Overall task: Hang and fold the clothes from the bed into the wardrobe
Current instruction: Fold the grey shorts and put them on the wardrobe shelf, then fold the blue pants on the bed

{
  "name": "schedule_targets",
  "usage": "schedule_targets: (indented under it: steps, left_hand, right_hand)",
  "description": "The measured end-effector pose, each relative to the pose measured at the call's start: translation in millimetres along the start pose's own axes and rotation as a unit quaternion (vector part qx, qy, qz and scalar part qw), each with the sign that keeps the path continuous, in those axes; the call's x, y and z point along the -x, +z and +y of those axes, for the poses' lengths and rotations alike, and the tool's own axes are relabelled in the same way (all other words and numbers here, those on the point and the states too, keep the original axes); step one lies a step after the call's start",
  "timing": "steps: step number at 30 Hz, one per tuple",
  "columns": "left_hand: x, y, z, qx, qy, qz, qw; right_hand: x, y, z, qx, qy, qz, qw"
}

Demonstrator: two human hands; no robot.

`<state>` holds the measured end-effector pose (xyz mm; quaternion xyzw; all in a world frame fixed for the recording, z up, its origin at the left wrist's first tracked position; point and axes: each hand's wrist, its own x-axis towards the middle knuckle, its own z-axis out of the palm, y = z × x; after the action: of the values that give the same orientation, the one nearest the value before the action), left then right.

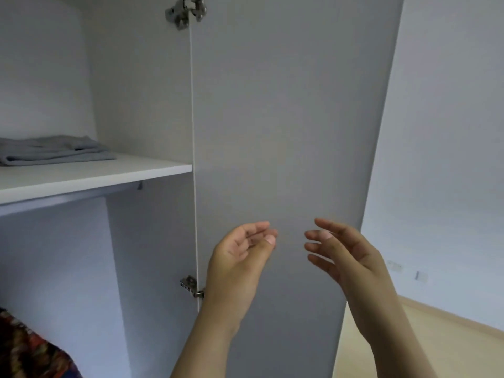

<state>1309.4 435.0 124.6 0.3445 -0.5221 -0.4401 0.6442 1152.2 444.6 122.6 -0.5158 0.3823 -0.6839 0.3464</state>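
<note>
the wardrobe door stands open, a flat matte grey panel. beside it the wardrobe has smooth pale walls and a white shelf bearing a soft folded grey garment. multicoloured patterned fabric shows in the lower compartment. before the door, the left hand is loosely curled and the right hand relaxed with fingers spread, both holding nothing. a shiny metal hinge sits up top.
</note>
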Motion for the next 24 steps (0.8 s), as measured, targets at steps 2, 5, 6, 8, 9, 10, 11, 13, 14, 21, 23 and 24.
schedule_targets:
  steps: [2, 5, 6, 8, 9, 10, 11, 13, 14, 21, 23, 24]
  left_hand:
    - [0.0, 6.2, -5.7, 0.005, -0.004, -0.023, 1.000]
    - [-3.9, 10.4, -13.1, 0.004, 0.002, -0.066, 0.998]
    - [-6.1, 11.5, -14.9, 0.003, 0.005, -0.081, 0.997]
    - [-9.9, 13.9, -17.2, 0.008, 0.002, -0.118, 0.993]
    - [-11.4, 15.7, -17.3, 0.010, 0.002, -0.140, 0.990]
    - [-12.1, 17.7, -17.4, 0.012, 0.003, -0.164, 0.986]
    - [-11.7, 19.9, -18.3, 0.018, 0.002, -0.188, 0.982]
    - [-10.2, 24.1, -21.2, 0.028, -0.001, -0.228, 0.973]
    - [-9.1, 26.6, -23.3, 0.033, -0.002, -0.247, 0.968]
    - [16.1, 77.4, -36.2, 0.061, -0.031, -0.365, 0.928]
    - [28.2, 101.1, -38.5, 0.065, -0.035, -0.388, 0.919]
    - [34.4, 113.1, -39.9, 0.067, -0.036, -0.397, 0.914]
  right_hand:
    - [5.3, -7.8, -3.1, 0.015, -0.002, 0.020, 1.000]
    - [14.2, -13.3, -7.9, 0.041, -0.009, 0.057, 0.997]
    - [17.3, -14.1, -9.4, 0.052, -0.012, 0.072, 0.996]
    - [24.6, -14.7, -13.7, 0.071, -0.019, 0.104, 0.992]
    - [27.9, -14.6, -15.9, 0.079, -0.023, 0.121, 0.989]
    - [31.4, -14.4, -17.7, 0.085, -0.028, 0.138, 0.986]
    - [35.6, -14.6, -18.9, 0.093, -0.031, 0.155, 0.983]
    - [44.2, -15.4, -19.0, 0.106, -0.038, 0.192, 0.975]
    - [49.0, -16.8, -18.6, 0.112, -0.040, 0.210, 0.971]
    - [90.9, -62.2, -33.1, 0.152, -0.055, 0.332, 0.930]
    - [102.3, -84.2, -41.2, 0.165, -0.063, 0.359, 0.917]
    - [107.8, -95.6, -45.1, 0.169, -0.066, 0.370, 0.911]
